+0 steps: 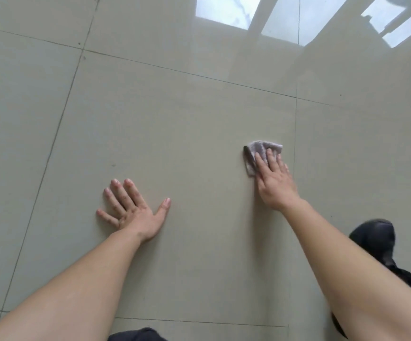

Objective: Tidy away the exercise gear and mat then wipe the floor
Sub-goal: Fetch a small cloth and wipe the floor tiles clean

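Observation:
A small crumpled grey cloth (258,150) lies on the glossy beige tiled floor (175,124), right of the middle. My right hand (275,180) presses flat on it with straight fingers, covering its near half. My left hand (133,209) rests palm down on the bare tile to the left, fingers spread, holding nothing. No exercise gear or mat shows in the head view.
Dark grout lines cross the floor. A bright window reflection (229,11) shines on the tiles at the top. A dark-clothed knee (374,236) sits at the lower right, and dark fabric (138,335) shows at the bottom edge.

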`<control>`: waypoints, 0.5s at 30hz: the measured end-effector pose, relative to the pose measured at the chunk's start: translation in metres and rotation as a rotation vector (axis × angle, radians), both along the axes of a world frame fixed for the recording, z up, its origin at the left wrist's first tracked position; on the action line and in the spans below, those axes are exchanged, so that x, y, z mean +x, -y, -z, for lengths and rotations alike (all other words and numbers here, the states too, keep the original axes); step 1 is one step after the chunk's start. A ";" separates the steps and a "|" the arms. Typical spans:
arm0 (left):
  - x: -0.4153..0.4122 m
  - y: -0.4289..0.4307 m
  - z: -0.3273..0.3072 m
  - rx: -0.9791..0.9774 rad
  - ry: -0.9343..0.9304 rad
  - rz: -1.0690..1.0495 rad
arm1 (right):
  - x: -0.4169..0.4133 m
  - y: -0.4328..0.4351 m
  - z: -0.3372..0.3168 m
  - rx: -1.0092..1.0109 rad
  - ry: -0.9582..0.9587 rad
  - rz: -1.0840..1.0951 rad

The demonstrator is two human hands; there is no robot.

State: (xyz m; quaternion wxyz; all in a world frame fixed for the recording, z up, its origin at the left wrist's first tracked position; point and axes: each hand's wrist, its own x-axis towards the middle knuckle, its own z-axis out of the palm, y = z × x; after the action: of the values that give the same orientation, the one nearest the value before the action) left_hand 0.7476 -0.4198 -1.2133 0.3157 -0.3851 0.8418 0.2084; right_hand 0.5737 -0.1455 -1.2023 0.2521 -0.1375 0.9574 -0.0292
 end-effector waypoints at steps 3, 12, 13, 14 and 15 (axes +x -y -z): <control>0.001 -0.001 0.005 -0.020 0.002 -0.009 | -0.060 -0.024 0.004 0.000 -0.040 0.153; 0.008 -0.012 0.018 -0.236 -0.119 -0.039 | 0.009 0.115 0.035 -0.346 -0.186 -0.524; 0.008 -0.013 0.019 -0.256 -0.138 -0.048 | 0.022 0.120 0.034 -0.348 -0.148 -0.691; 0.008 -0.013 0.020 -0.273 -0.156 -0.058 | 0.024 0.120 0.034 -0.349 -0.118 -0.825; 0.010 -0.014 0.022 -0.286 -0.174 -0.068 | 0.016 0.113 0.035 -0.359 -0.106 -0.920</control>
State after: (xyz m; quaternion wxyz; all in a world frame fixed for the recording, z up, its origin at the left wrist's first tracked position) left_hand 0.7571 -0.4063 -1.2355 0.1763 -0.4347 0.8736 0.1297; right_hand 0.5897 -0.2587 -1.2369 0.1623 -0.5884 0.7888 -0.0725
